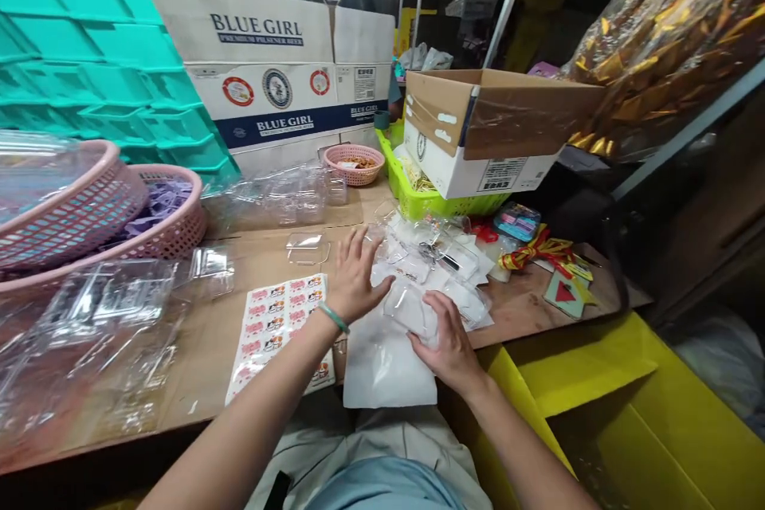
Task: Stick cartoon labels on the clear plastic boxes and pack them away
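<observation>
My right hand [444, 335] grips a clear plastic box [409, 309] by its right end, above a white sheet [388, 374] at the table's front edge. Fingers spread, my left hand [357, 275] hovers to the left of that box with nothing in it. A green bangle [333, 317] circles the left wrist. Under the left forearm lies a sheet of pink and orange cartoon stickers [263, 327], partly covered. Beyond both hands is a heap of clear packaging and small pieces [436, 251], too jumbled to tell apart.
Clear plastic boxes [107, 311] cover the table's left side beside pink baskets [179, 231]. Cartons [275, 96] and a lime-green basket [418, 203] stand behind. Red-yellow ribbon [535, 255] lies at right, above an open yellow box [633, 406].
</observation>
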Available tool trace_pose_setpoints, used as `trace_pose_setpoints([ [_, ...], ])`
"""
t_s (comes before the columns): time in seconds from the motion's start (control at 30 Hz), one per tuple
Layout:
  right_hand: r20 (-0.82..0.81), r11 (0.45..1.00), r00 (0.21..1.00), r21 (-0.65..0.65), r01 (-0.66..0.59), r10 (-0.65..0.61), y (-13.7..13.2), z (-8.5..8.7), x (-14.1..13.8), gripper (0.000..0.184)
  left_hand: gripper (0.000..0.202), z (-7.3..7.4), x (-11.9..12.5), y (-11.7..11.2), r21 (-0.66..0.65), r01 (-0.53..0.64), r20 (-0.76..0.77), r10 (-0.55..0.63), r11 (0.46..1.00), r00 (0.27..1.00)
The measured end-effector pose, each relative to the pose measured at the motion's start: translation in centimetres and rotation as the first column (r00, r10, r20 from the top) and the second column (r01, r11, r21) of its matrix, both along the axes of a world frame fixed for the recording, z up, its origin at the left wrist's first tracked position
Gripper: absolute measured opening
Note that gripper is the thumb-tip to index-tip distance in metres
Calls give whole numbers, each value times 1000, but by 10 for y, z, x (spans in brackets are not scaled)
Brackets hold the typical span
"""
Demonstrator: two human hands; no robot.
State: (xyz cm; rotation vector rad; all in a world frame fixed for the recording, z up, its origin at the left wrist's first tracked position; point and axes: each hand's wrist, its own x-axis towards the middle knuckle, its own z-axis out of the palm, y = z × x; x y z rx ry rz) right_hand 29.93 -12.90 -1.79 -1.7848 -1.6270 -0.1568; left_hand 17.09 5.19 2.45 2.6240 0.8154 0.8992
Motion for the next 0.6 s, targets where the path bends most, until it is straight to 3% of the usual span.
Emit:
trace_pose_setpoints([
  [0.07,62,999,998,-34,-4,6,-3,-10,4,54,63,5,18,10,29,110,-142,-105,994,984],
  [0.13,126,998,992,-62,-1,9,-5,-18,8,51,37,4,35,18,-6,160,-230,-157,987,960],
  [0.2,160,997,987,-74,37,-24,-4,-25,10,51,8,1,44,23,-47,161,-223,-168,986,960],
  [0.3,157,989,982,-86,122,-107,7,-30,7,52,7,6,35,28,-125,108,33,-105,986,994],
  [0.37,136,986,982,-88,144,-131,22,-31,7,49,15,20,19,29,-247,88,272,-18,965,962],
  [0.47,84,991,992,-80,104,-97,46,-30,11,47,38,45,-10,25,-508,152,517,159,848,841],
  [0.53,17,997,998,-51,58,-57,58,-27,15,48,46,54,-29,13,-662,236,588,298,712,751],
  [0.6,-114,998,992,21,57,-54,62,-21,17,54,44,54,-44,-5,-784,305,566,419,541,710],
])
